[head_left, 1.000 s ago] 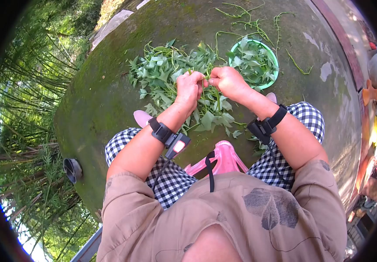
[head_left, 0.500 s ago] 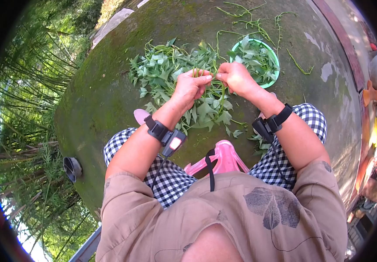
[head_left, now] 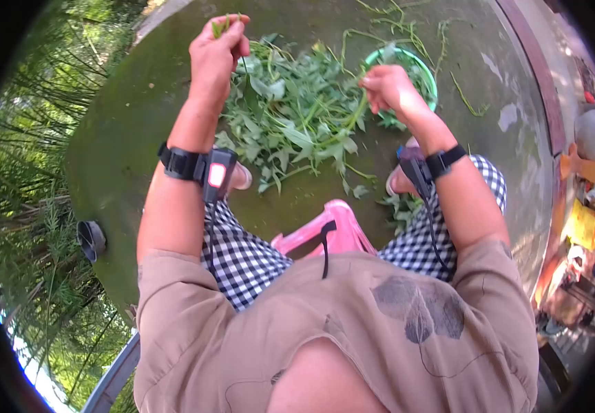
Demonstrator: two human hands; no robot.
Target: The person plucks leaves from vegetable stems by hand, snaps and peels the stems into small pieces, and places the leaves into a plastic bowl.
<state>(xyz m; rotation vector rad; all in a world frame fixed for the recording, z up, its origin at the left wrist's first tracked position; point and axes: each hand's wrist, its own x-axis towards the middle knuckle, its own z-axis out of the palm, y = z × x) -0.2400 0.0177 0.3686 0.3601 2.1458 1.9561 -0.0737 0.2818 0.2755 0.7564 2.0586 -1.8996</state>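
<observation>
My left hand (head_left: 219,58) is raised up and to the left of the leaf pile, its fingers closed on thin green stems whose ends stick out above the fingertips. My right hand (head_left: 392,89) is pinched at the top of a green stem, beside the bowl. The heap of green leaves (head_left: 297,103) lies on the ground between my hands. A light green bowl (head_left: 432,86) holding leaves stands partly hidden behind my right hand.
Loose vines (head_left: 408,31) lie beyond the bowl, and one stem (head_left: 467,98) to its right. Nearer me is a pink plastic stool (head_left: 335,230) between my knees. A dark pot (head_left: 91,240) stands far left, with a yellow bag (head_left: 587,225) at far right.
My hands have moved apart. The left went up and left with stems in its fingers; the right moved slightly up and right. The whole view has shifted a little.
</observation>
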